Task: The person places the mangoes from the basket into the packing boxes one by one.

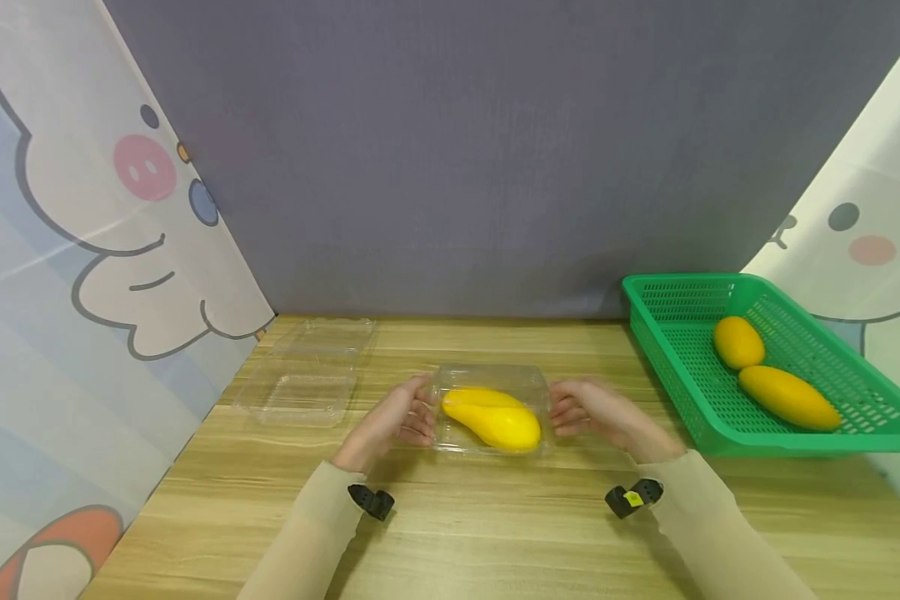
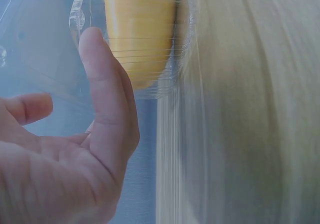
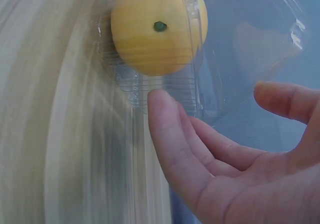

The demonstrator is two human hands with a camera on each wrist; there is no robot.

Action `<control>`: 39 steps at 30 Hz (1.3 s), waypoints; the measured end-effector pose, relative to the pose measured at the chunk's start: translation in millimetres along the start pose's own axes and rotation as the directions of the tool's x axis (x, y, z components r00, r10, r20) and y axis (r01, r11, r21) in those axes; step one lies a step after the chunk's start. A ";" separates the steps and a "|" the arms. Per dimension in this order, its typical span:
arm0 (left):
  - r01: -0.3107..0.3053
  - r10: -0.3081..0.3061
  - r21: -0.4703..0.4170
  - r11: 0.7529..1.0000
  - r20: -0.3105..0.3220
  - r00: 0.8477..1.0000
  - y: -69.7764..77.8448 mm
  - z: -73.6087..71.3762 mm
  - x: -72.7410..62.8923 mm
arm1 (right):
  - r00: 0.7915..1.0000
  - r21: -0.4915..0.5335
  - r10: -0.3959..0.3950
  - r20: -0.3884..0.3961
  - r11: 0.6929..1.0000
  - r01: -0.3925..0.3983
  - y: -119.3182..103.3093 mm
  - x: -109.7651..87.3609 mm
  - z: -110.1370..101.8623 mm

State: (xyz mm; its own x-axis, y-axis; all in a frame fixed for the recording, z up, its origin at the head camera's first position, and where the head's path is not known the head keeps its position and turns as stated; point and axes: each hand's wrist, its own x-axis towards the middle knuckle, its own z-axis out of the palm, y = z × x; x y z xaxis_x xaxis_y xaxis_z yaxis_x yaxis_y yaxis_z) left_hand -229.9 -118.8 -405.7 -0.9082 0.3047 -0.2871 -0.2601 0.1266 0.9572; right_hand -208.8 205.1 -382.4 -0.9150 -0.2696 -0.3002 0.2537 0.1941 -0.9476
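Note:
A clear plastic clamshell box (image 1: 450, 442) stands on the table with two yellow mango-like fruits (image 1: 506, 427) lying side by side in it. Its transparent lid (image 3: 240, 49) is tilted up at the back, not closed over the fruit. At the box's left end is my left hand (image 1: 405, 412), fingers extended, a fingertip right at the rim in the left wrist view. On the opposite end, my right hand (image 1: 596, 412) has its fingers spread loosely and its thumb apart, fingertips close to the box's ribbed wall. Neither hand grips anything.
To the right stands a green perforated basket (image 1: 671, 371) holding two more yellow fruits (image 1: 789, 398). Another clear clamshell box (image 1: 300, 392) lies opened at the back left. A grey panel (image 1: 450, 167) rises behind the table (image 1: 495, 533), with cartoon-printed sheets on both sides.

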 end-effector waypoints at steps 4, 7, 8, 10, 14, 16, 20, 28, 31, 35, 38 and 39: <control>0.004 -0.004 0.002 1.000 -0.006 1.000 0.2 -0.1 -0.6 | 1.000 0.011 -0.007 0.013 1.000 0.007 1.7 1.2 0.0; 0.003 -0.003 0.009 1.000 -0.004 1.000 -0.2 -0.2 -0.4 | 1.000 0.020 -0.014 0.024 1.000 0.014 3.0 1.7 0.2; 0.001 -0.001 0.011 1.000 -0.001 1.000 -0.5 -0.1 -0.2 | 1.000 0.023 -0.015 0.027 1.000 0.014 3.6 1.9 0.3; -0.005 0.005 0.015 1.000 0.003 1.000 -1.2 -0.3 0.6 | 1.000 0.027 -0.011 0.027 1.000 0.010 4.5 1.9 0.7; -0.009 0.009 0.020 1.000 -0.002 1.000 -1.7 0.1 1.0 | 0.999 0.025 -0.011 0.032 1.000 0.010 6.4 2.6 1.0; -0.008 0.008 0.024 1.000 -0.005 1.000 -1.5 0.4 0.9 | 0.999 0.026 -0.011 0.035 1.000 0.010 6.5 2.6 1.4; -0.010 0.010 0.035 0.999 0.002 1.000 -1.9 0.3 1.5 | 0.999 0.029 -0.016 0.045 0.999 0.015 6.4 3.2 2.2; -0.019 0.019 0.060 0.998 0.008 1.000 -2.4 -0.2 1.8 | 0.998 0.011 -0.021 0.055 1.000 0.021 8.0 4.7 2.5; -0.020 0.020 0.066 0.998 0.008 1.000 -2.3 -0.1 1.2 | 0.998 0.005 -0.018 0.058 1.000 0.017 9.3 5.3 2.4; -0.023 0.022 0.079 0.997 0.014 1.000 -2.2 0.1 1.3 | 0.998 0.005 -0.017 0.064 1.000 0.017 10.6 5.6 2.0; -0.025 0.024 0.089 0.996 0.012 1.000 -2.4 0.0 1.7 | 0.997 0.009 -0.029 0.069 1.000 0.028 11.0 5.1 2.0; -0.025 0.024 0.090 0.996 0.010 1.000 -2.4 0.0 1.9 | 0.997 0.006 -0.034 0.071 0.999 0.034 11.3 5.2 2.0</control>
State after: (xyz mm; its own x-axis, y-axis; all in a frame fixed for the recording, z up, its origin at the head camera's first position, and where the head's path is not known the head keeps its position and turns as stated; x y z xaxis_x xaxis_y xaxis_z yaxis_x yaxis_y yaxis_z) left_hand -231.0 -118.5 -408.6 -0.9107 0.3176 -0.2643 -0.2069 0.2031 0.9571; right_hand -210.1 204.0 -394.9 -0.8984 -0.3426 -0.2748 0.2247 0.1789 -0.9579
